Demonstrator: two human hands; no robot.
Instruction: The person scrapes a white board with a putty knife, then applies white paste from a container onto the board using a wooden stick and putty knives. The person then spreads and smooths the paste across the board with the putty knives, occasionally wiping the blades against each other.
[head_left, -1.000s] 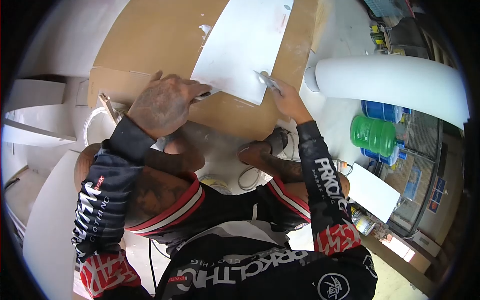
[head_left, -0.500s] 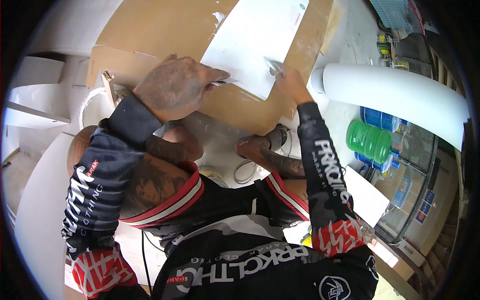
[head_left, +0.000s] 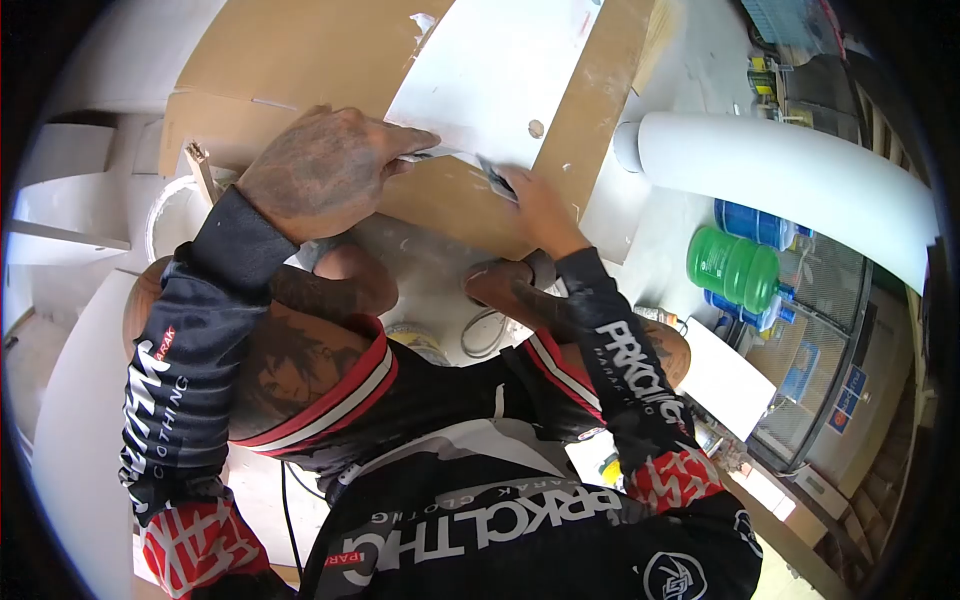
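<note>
A white panel (head_left: 490, 85) lies on a brown cardboard sheet (head_left: 290, 60), with a small round brownish patch (head_left: 536, 128) near its right edge. My left hand (head_left: 320, 165) is closed around a scraper (head_left: 428, 154), its index finger stretched along the tool and the blade pointing right at the panel's near edge. My right hand (head_left: 540, 205) grips a putty knife (head_left: 495, 180), its thin metal blade angled up and left. The two blades come close together at the near edge of the panel. Most of both handles is hidden inside the fingers.
A white bucket (head_left: 165, 225) with a wooden stick (head_left: 200, 172) stands to the left. On the right are a long white curved piece (head_left: 770, 175), a green water jug (head_left: 733, 267), a blue jug (head_left: 752, 225) and a mesh-fronted cabinet (head_left: 825, 330). My bare knees flank the cardboard's near edge.
My right hand with the putty knife has moved left and nearer to me, off the patch, which now shows. Its blade is now beside the scraper in my left hand, which stays almost in place.
</note>
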